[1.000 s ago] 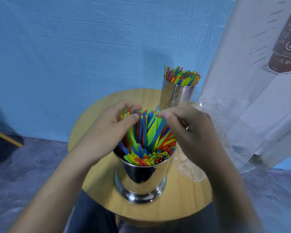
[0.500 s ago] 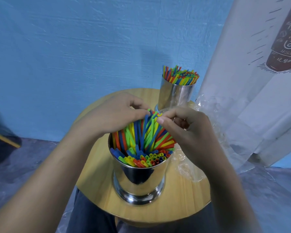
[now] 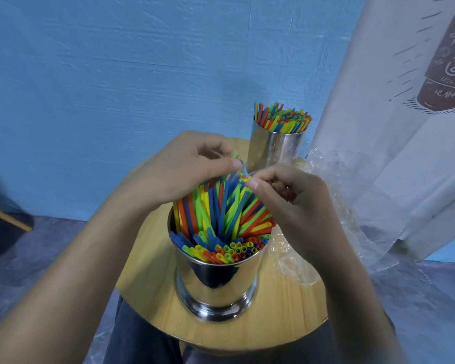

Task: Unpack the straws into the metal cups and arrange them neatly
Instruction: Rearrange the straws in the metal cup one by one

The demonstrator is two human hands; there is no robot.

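Blue wall (image 3: 116, 74) behind round wooden table (image 3: 286, 324) | metal cup (image 3: 218, 279) mid-table, straws (image 3: 221, 219) leaning inside | left hand (image 3: 179, 169), right hand (image 3: 286, 195) over cup, each pinching straw tops | second cup (image 3: 276, 148) behind, plastic wrap (image 3: 339, 179) right

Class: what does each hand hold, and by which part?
Both the left hand and right hand pinch the straws in the near cup by their top ends.
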